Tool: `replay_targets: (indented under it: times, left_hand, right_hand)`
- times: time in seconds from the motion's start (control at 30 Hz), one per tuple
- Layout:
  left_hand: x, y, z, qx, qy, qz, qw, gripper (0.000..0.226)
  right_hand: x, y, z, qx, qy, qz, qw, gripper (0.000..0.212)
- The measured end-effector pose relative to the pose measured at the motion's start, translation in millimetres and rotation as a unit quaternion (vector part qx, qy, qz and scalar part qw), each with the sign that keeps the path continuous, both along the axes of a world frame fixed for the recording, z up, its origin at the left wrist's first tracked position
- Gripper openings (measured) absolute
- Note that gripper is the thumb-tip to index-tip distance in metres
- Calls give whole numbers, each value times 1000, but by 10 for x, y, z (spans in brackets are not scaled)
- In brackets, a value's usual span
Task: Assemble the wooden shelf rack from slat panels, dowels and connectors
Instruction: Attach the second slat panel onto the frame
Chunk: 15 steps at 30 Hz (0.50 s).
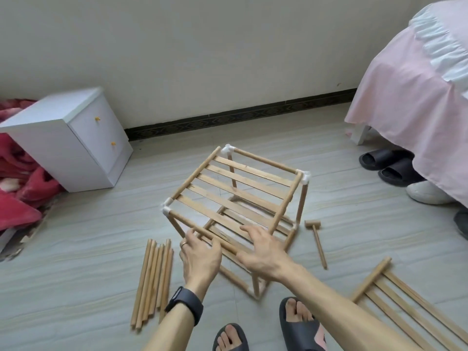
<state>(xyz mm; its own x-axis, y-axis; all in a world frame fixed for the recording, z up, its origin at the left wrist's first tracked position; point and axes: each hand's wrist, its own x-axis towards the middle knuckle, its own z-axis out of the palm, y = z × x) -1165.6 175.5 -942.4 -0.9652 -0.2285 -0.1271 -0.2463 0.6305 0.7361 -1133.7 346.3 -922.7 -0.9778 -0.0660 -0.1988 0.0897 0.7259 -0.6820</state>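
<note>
L hand [200, 257] grips near dowel [229, 247] of rack [243, 183]; R hand [263, 254] flat, hiding corner.

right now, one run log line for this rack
left hand: grips front rail of wooden slat rack | right hand: rests on rack top | loose: round wooden dowels, wooden mallet

The right hand [263, 252] hides the near top corner of the rack [195, 173]; the spare slat panel [372, 278] runs off the bottom right edge; the bed cover [405, 97] hides part of the black slippers [395, 168].
</note>
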Motion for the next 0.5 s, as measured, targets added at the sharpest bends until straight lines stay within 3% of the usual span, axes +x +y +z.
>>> replay_targets:
  times: [0.07,0.13,0.2,0.27,0.37,0.43,0.5]
  left_hand:
    - [118,109,-40,53,-41,8,998,76]
    - [194,180,-56,68,-49,-1,996,83]
    - [185,195,-72,68,-52,-17,996,82]
    - [101,146,-64,51,-49,-29,997,77]
    - [-140,-68,-16,-9,-32,-44,998,70]
    - [-332,-274,35,-129,-13,-48,990,58]
    - [-469,-419,105,-269,5,-32,963,42]
  right_hand:
    - [90,28,80,-134,14,-13,991,69]
    - [105,151,120,-172,81,-82,978,48]
    - [6,393,132,-115,149,-166,968,36]
    - [-179,700,115,-20,174,-242,954,42]
    - [-402,1098,98,60,108,-295,947,67]
    - [-454,1262,48,64,28,-282,957,78]
    - [-421,1297,-18,22,-50,-250,967,73]
